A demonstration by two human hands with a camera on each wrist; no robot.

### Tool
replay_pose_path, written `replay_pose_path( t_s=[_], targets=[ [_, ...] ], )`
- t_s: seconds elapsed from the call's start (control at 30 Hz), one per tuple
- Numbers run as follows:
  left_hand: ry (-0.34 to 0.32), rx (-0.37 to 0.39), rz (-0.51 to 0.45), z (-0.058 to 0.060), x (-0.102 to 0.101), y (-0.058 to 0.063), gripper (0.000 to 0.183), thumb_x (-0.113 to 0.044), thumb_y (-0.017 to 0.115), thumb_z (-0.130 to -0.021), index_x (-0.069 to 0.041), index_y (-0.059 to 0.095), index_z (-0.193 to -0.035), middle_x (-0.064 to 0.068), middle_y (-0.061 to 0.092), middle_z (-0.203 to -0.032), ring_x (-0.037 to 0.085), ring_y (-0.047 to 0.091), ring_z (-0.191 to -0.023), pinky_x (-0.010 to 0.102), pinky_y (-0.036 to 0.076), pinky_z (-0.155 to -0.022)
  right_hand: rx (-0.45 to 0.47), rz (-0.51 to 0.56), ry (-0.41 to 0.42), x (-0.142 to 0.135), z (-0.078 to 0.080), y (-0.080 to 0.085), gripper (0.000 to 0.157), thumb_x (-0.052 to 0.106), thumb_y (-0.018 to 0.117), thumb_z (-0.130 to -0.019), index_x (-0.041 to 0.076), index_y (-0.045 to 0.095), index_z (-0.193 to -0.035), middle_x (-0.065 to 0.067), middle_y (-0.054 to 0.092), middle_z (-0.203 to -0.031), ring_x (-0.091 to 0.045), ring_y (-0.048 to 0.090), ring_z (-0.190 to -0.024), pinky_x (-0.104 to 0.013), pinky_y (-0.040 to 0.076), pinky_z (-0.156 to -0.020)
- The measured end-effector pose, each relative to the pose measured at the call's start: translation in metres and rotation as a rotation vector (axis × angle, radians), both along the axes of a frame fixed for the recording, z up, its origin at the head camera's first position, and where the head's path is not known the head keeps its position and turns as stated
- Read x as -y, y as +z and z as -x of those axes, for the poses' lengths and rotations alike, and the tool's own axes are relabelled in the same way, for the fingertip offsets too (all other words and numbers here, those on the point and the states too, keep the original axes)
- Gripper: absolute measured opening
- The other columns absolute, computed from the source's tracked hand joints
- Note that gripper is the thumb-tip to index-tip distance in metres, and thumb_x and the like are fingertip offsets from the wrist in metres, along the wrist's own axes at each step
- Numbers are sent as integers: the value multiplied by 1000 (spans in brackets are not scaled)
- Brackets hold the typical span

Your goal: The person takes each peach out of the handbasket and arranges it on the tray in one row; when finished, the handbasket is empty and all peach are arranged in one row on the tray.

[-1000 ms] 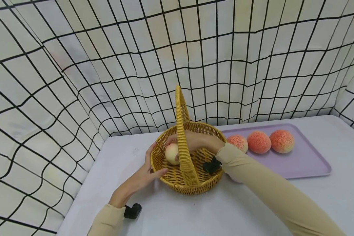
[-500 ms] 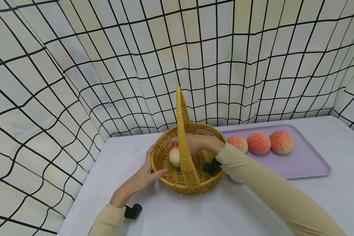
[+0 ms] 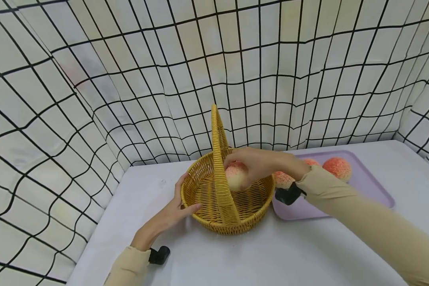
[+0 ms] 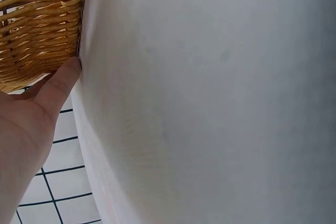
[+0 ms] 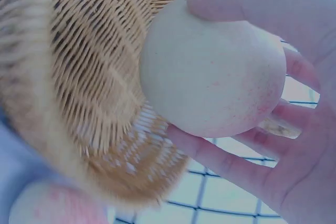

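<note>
A peach (image 3: pixel 236 176), pale cream with a red-speckled side, is gripped in my right hand (image 3: pixel 261 162) over the right half of a woven wicker basket (image 3: pixel 250 222). In the right wrist view, thumb and fingers wrap round the peach (image 5: pixel 210 66), which overlaps the basket's inner wall (image 5: pixel 94 51). My left hand (image 3: pixel 173 210) rests against the basket's left side, its thumb straight over the rim and its fingers along the outer wall. Seen in the left wrist view, a straight finger (image 4: pixel 58 85) touches the basket's outside low down by the white cloth.
A lilac tray (image 3: pixel 370 192) stands right of the basket with a peach (image 3: pixel 337 169) and two more partly hidden by my right arm. The basket's tall arched handle (image 3: pixel 219 174) rises across its middle. Behind hangs a white cloth with a black grid (image 3: pixel 250 87).
My right hand has lifted the peach from the basket's left side and carried it right, past the handle. The left hand stays at the basket.
</note>
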State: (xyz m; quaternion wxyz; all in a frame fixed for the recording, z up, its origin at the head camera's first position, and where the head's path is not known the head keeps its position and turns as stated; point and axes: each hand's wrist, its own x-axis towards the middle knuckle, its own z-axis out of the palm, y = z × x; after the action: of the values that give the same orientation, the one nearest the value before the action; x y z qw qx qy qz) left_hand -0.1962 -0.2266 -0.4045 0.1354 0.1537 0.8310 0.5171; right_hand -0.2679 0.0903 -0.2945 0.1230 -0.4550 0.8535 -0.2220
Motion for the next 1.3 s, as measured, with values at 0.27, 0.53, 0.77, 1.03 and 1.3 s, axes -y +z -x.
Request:
replay_pose_path(
  t_s=[0.27,0.53,0.77,1.03,1.3],
  targets=[
    [6,6,-10,-3,-1,-2,109,-33,69,-98,-25,-16,-165,26,0,-171,46,17,-156,59,19,-123,-35,170,-92,-86,-40,37,56,16,88,-80,26,67,-131,12,65,-128,-16,60,-113,-46,53,-93],
    [22,4,1,-6,2,0,108,-34,69,-99,-26,-16,-165,25,-1,-171,47,17,-156,60,18,-123,-147,215,-435,-185,-62,30,67,20,96,-76,32,65,-134,17,66,-124,-5,61,-107,-28,55,-87],
    [51,7,17,-14,10,1,108,-31,69,-99,-23,-16,-165,27,-3,-170,49,15,-156,61,20,-122,-107,238,-673,-253,-46,-19,66,17,95,-78,19,64,-136,16,63,-122,2,55,-103,-23,55,-74],
    [49,-5,10,-16,14,4,106,-31,68,-101,-24,-17,-165,25,-7,-171,48,13,-156,63,20,-122,-49,227,-899,-298,-34,-63,70,32,84,-90,5,51,-147,7,56,-129,-9,50,-104,-28,45,-71],
    [-5,6,-20,-4,2,1,108,-34,69,-100,-26,-17,-165,23,-5,-172,45,13,-157,60,19,-123,19,205,-1006,-320,-34,-89,77,38,78,-96,-9,42,-146,-34,40,-138,-4,49,-87,-29,56,-62]
  ],
)
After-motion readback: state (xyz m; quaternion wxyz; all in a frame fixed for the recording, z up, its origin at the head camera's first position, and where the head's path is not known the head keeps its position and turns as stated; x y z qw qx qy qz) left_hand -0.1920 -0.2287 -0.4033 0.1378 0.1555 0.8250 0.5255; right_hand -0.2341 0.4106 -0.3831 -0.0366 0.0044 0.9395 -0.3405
